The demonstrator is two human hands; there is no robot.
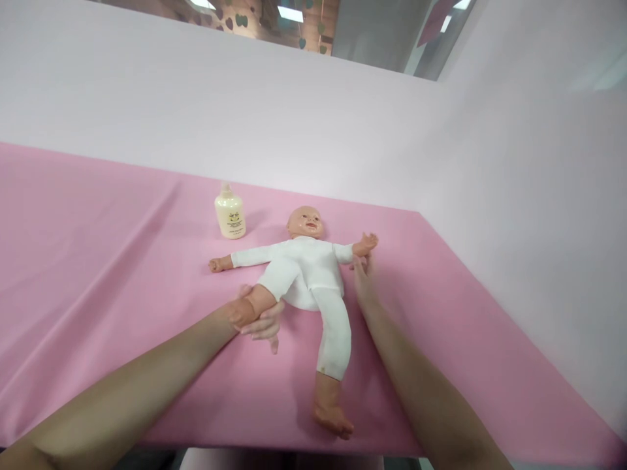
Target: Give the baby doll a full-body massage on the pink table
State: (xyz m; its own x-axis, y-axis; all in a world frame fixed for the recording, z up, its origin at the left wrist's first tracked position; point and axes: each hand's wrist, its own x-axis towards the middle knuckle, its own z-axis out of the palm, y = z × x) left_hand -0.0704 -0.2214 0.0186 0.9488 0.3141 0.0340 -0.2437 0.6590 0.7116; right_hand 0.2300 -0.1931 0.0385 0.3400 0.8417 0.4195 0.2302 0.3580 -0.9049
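A baby doll [306, 271] in a white suit lies on its back on the pink table cover [122, 261], head toward the wall, arms spread. My left hand [259, 321] lies under the doll's bent bare leg, fingers curled around it from below. My right hand [363, 282] rests beside the doll's torso, fingers stretched toward the doll's hand [366, 244]; it is a little blurred. The doll's other leg [333, 365] stretches toward me, its bare foot near the table's front edge.
A small cream-coloured lotion bottle [230, 213] stands upright behind the doll's arm, near the pale wall. The pink cover runs wide to the left and right. A wall [539, 228] closes the right side. The table's front edge is close to me.
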